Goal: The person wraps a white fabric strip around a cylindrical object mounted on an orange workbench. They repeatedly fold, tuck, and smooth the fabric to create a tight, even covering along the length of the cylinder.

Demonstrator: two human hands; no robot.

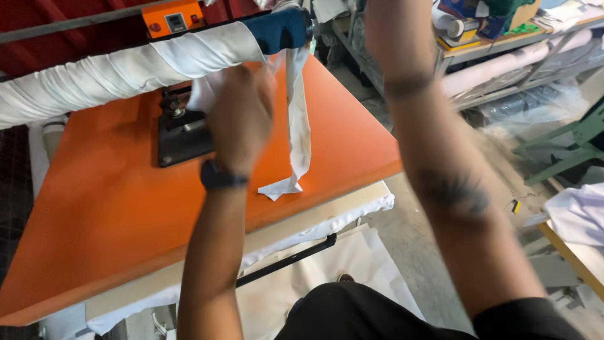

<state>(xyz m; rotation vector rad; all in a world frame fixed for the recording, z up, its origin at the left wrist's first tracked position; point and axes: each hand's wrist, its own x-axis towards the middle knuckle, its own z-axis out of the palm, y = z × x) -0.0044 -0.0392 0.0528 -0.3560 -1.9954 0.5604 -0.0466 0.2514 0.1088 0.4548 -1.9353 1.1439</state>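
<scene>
White cloth strip (299, 126) hangs down from the blue handle (277, 30) of the heat press and ends in a loose fold on the orange top plate (94, 208), just right of my left hand (242, 116). More of the same white cloth is wound in bands round the long bar (113, 72) that runs left from the blue handle.

My left hand is up at the bar where the wrapping meets the handle, its back towards me and blurred. The fingers curl in over a bunch of white cloth (201, 94) that sticks out to the left of the hand, so they look closed on it, though the fingertips themselves are hidden. A dark band (223, 178) sits on that wrist.

My right arm (434, 157) goes up and out of the top of the view, so I cannot see that hand or tell how it grips.

Under my left hand a black metal bracket (179, 135) is bolted to the orange plate. An orange control box (173, 17) sits behind the bar. A white sheet (371, 204) lies under the plate, at its front edge. To the right stand shelves (503, 56) with rolls and boxes.
</scene>
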